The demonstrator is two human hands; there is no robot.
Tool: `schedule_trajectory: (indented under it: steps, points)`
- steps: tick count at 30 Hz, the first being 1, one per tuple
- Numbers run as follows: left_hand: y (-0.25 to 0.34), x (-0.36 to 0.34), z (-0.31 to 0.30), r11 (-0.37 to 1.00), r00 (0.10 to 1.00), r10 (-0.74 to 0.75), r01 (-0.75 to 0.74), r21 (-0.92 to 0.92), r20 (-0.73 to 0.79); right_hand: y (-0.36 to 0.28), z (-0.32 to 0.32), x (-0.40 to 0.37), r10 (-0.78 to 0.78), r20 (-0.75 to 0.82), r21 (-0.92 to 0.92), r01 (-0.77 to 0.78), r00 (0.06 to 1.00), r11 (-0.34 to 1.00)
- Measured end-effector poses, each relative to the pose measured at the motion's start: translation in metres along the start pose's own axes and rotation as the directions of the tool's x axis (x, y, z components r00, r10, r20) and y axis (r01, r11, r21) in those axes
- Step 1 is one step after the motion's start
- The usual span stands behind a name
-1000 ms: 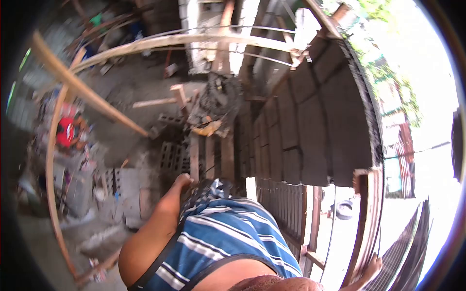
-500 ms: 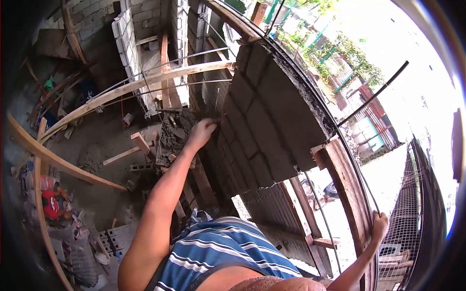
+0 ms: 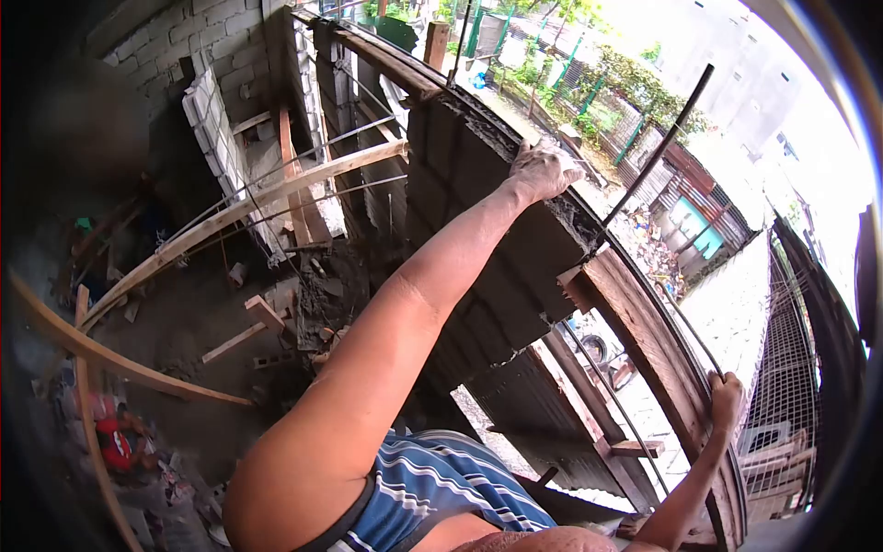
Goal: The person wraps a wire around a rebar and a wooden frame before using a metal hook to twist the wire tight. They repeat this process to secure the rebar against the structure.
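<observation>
My left hand [image 3: 543, 172] is closed at the top edge of a grey block wall [image 3: 478, 248], its fingers curled on the outer side. Whatever is inside those fingers is hidden; a pale, flat, pointed shape shows just beyond them. Low on the right, my right hand [image 3: 727, 401] is wrapped around a thin steel bar [image 3: 685, 327]. That bar runs along a rough wooden board [image 3: 644, 322] fixed beside the wall's end. My left arm covers part of the wall's face.
Wet mortar [image 3: 322, 285] lies on a raised surface left of the wall. A long timber [image 3: 267, 193] crosses the room. An upright steel rod [image 3: 658, 152] sticks out near the wall's corner. Wire mesh [image 3: 782, 350] stands at the right, and a person in red [image 3: 115, 446] is low at left.
My left hand has moved up and right, from beside the wall's inner face near the mortar to its top edge. My right hand keeps its hold on the bar.
</observation>
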State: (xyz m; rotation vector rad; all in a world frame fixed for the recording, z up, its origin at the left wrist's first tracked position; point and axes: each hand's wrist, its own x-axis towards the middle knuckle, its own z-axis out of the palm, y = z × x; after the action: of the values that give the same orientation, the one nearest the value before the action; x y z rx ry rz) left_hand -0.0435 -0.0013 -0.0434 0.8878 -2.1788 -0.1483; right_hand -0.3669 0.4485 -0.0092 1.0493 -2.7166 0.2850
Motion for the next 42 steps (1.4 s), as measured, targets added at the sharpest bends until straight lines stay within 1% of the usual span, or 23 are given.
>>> schedule_trajectory:
  steps: [2, 5, 6, 7, 10, 11, 15, 16, 17, 19, 22, 25, 26, 27, 29, 30, 32, 33, 35, 37, 39, 40, 42]
  points:
    - [-0.004, 0.001, 0.013, 0.995, 1.000, -0.005, 0.002, 0.098, 0.023, -0.005, -0.004, -0.006, -0.008, -0.014, -0.020, 0.007, 1.000, 1.000]
    - [-0.008, 0.002, 0.013, 0.990, 0.996, -0.055, 0.045, 0.132, 0.068, -0.008, -0.005, -0.005, -0.018, -0.014, -0.034, 0.018, 1.000, 0.999]
    - [-0.009, 0.001, 0.012, 0.990, 1.000, 0.000, -0.003, 0.139, 0.024, -0.006, -0.004, -0.004, -0.029, -0.029, -0.026, 0.029, 0.999, 0.999]
    - [-0.006, 0.003, 0.014, 0.973, 0.996, -0.065, 0.049, 0.226, 0.064, -0.004, -0.003, -0.005, -0.033, -0.044, -0.022, 0.032, 0.998, 0.999]
    - [-0.010, 0.009, 0.020, 0.967, 0.994, -0.066, 0.042, 0.251, 0.088, -0.006, -0.006, -0.005, -0.003, -0.018, -0.077, 0.002, 1.000, 0.997]
    - [-0.009, 0.009, 0.019, 0.960, 0.993, -0.072, 0.042, 0.277, 0.098, -0.002, -0.002, -0.004, -0.023, -0.047, -0.093, 0.019, 0.999, 0.995]
    - [-0.016, 0.010, 0.022, 0.961, 0.992, -0.013, -0.022, 0.276, 0.126, -0.011, -0.012, -0.008, 0.012, 0.008, -0.050, -0.011, 1.000, 0.999]
    - [-0.026, 0.015, 0.032, 0.933, 0.986, -0.017, -0.044, 0.356, 0.166, -0.009, -0.010, -0.007, 0.014, 0.018, -0.044, -0.013, 1.000, 0.999]
    - [-0.013, 0.008, 0.017, 0.914, 0.972, 0.038, -0.127, 0.384, 0.230, -0.006, -0.009, -0.005, 0.013, 0.027, -0.038, -0.012, 1.000, 0.999]
    - [-0.039, 0.023, 0.044, 0.917, 0.977, -0.029, -0.059, 0.396, 0.211, 0.001, -0.006, -0.004, 0.020, 0.035, -0.058, -0.018, 0.999, 0.998]
    - [-0.034, 0.021, 0.038, 0.894, 0.973, 0.007, -0.109, 0.435, 0.229, -0.001, -0.006, -0.001, -0.012, 0.027, -0.073, 0.013, 1.000, 0.997]
    - [-0.010, 0.011, 0.016, 0.966, 0.974, -0.125, 0.076, 0.248, 0.188, 0.002, -0.004, 0.002, -0.049, 0.027, -0.050, 0.050, 0.998, 0.998]
    - [-0.003, 0.006, 0.008, 0.980, 0.976, -0.113, 0.079, 0.181, 0.186, -0.001, -0.007, 0.001, -0.050, 0.047, -0.024, 0.052, 0.998, 0.998]
    - [-0.001, 0.005, 0.005, 0.979, 0.972, -0.111, 0.071, 0.190, 0.209, -0.003, -0.012, 0.002, -0.058, 0.047, -0.025, 0.059, 0.997, 0.998]
    - [0.000, 0.003, 0.003, 0.983, 0.980, -0.087, 0.054, 0.177, 0.181, -0.007, -0.020, 0.007, -0.032, 0.196, 0.007, 0.032, 0.980, 0.999]
    - [0.002, 0.002, 0.002, 0.982, 0.980, -0.090, 0.058, 0.178, 0.176, -0.007, -0.019, 0.010, -0.038, 0.194, 0.006, 0.037, 0.980, 0.999]
    - [0.005, 0.001, 0.000, 0.981, 0.978, -0.118, 0.087, 0.176, 0.173, -0.001, -0.010, 0.017, -0.062, 0.157, -0.109, 0.080, 0.986, 0.991]
    - [0.005, 0.002, -0.001, 0.980, 0.977, -0.122, 0.090, 0.180, 0.174, 0.003, -0.007, 0.019, -0.066, 0.161, -0.107, 0.084, 0.985, 0.991]
    - [0.006, 0.000, -0.002, 0.979, 0.978, -0.126, 0.095, 0.179, 0.169, 0.005, 0.000, 0.017, -0.076, 0.083, -0.006, 0.077, 0.994, 0.997]
    - [0.007, -0.003, -0.002, 0.979, 0.974, -0.136, 0.104, 0.176, 0.179, 0.001, -0.004, 0.012, -0.052, 0.102, -0.013, 0.053, 0.993, 0.998]
    - [-0.001, 0.003, 0.005, 0.970, 0.980, -0.049, 0.001, 0.243, 0.191, 0.004, -0.001, 0.015, -0.055, 0.107, -0.018, 0.057, 0.993, 0.998]
    - [-0.003, 0.006, 0.009, 0.937, 0.975, -0.051, -0.028, 0.347, 0.216, 0.010, 0.003, 0.018, -0.072, 0.093, -0.011, 0.073, 0.993, 0.997]
    - [0.004, 0.003, 0.003, 0.924, 0.968, -0.049, -0.049, 0.379, 0.245, 0.008, 0.004, 0.019, -0.060, 0.100, -0.027, 0.063, 0.993, 0.998]
